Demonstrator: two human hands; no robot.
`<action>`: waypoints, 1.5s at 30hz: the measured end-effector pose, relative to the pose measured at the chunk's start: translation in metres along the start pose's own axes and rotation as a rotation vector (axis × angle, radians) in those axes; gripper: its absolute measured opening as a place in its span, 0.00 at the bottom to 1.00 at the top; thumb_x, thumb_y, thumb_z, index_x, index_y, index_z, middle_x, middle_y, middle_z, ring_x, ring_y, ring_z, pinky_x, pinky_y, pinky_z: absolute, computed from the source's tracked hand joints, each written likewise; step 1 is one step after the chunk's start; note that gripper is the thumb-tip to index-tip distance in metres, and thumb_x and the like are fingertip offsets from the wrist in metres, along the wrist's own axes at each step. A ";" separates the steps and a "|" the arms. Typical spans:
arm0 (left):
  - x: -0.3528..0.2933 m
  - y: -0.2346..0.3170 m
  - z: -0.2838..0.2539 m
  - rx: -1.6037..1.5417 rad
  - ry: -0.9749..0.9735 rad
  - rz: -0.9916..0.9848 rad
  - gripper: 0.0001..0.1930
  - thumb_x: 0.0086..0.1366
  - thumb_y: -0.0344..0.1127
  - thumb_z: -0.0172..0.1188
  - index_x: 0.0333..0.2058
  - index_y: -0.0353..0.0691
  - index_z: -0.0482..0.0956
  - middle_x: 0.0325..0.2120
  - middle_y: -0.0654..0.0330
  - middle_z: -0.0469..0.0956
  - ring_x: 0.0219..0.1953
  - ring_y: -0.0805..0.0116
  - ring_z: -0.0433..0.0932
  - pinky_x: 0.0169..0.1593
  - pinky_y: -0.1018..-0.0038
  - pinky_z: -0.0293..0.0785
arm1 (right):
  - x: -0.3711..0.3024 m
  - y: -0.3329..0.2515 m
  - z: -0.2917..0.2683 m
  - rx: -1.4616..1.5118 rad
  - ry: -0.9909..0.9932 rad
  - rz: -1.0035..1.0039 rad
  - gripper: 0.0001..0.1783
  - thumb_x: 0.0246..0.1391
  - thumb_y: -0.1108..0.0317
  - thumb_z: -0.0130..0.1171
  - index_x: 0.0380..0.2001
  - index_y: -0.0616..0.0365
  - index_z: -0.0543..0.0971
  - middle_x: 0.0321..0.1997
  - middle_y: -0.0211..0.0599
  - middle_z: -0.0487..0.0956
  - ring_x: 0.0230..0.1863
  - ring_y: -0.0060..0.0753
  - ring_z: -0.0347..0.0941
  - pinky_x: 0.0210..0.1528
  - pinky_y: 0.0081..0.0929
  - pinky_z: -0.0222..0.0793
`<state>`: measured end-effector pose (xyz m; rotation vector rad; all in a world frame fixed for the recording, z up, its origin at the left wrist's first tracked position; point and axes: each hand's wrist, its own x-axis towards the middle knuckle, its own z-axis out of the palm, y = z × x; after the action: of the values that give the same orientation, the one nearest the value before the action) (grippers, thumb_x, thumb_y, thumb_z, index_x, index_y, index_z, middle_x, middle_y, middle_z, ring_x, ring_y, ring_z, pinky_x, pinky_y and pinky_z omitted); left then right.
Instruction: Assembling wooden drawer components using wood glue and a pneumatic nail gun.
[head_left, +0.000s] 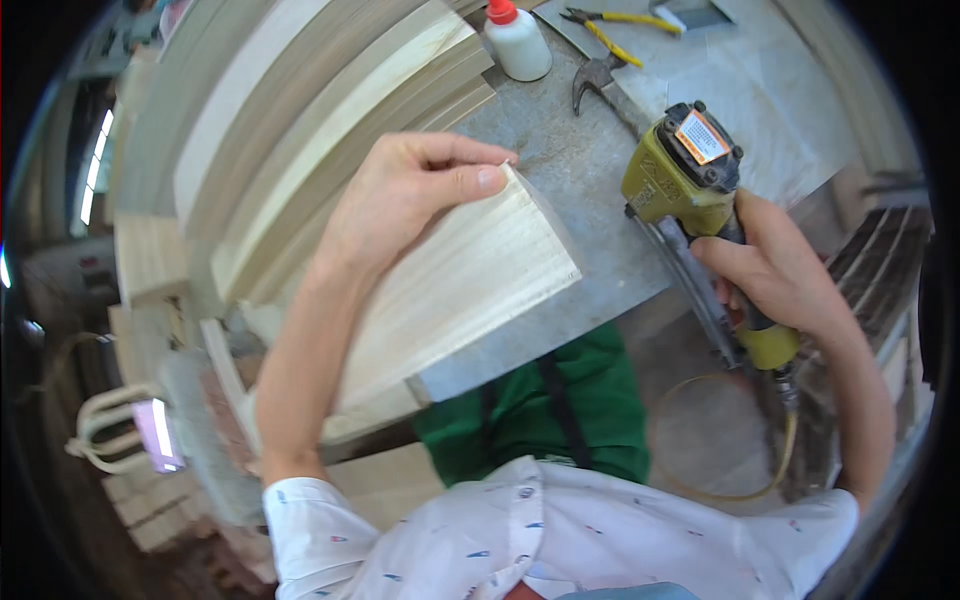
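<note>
My left hand (410,195) grips the far corner of a pale wooden board (470,260), thumb on its upper face and fingers over the far edge. The board extends toward the lower left, beneath my forearm. In my right hand (775,255) is a yellow-green pneumatic nail gun (680,170), its handle wrapped by my fingers. An air hose (790,450) joins the bottom of that handle. The nail gun is to the right of the board, apart from it, near the right side of the metal-topped table (530,120).
Long pale boards (350,100) are stacked at the far left. Beyond the board stand a white bottle with a red cap (520,50), a claw hammer (610,90) and yellow-handled pliers (620,25). The air hose loops down at the right. More wood pieces (150,510) lie at the lower left.
</note>
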<state>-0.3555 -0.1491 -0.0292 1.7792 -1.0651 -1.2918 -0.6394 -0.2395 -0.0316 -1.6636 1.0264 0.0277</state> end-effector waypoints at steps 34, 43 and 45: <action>-0.003 -0.023 -0.004 0.058 0.008 0.182 0.14 0.52 0.44 0.68 0.27 0.39 0.77 0.20 0.64 0.74 0.24 0.76 0.71 0.29 0.79 0.65 | -0.039 -0.149 0.026 -0.401 0.167 -0.323 0.24 0.46 0.60 0.62 0.39 0.70 0.71 0.23 0.39 0.76 0.13 0.19 0.71 0.13 0.14 0.69; -0.003 -0.026 -0.003 0.043 0.021 0.199 0.13 0.52 0.43 0.68 0.26 0.40 0.76 0.20 0.63 0.74 0.23 0.77 0.71 0.27 0.80 0.65 | -0.061 -0.143 0.020 -0.312 0.145 -0.284 0.23 0.46 0.65 0.59 0.42 0.72 0.70 0.32 0.47 0.78 0.13 0.20 0.71 0.13 0.15 0.69; -0.001 -0.026 -0.003 0.034 0.017 0.202 0.13 0.52 0.42 0.68 0.26 0.40 0.76 0.20 0.63 0.74 0.23 0.77 0.71 0.27 0.81 0.64 | -0.065 -0.139 0.019 -0.306 0.131 -0.249 0.23 0.47 0.65 0.59 0.42 0.73 0.70 0.33 0.48 0.77 0.13 0.20 0.71 0.13 0.15 0.69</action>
<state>-0.3470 -0.1366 -0.0505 1.6561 -1.2291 -1.1398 -0.5837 -0.1857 0.1024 -2.0862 0.9387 -0.0944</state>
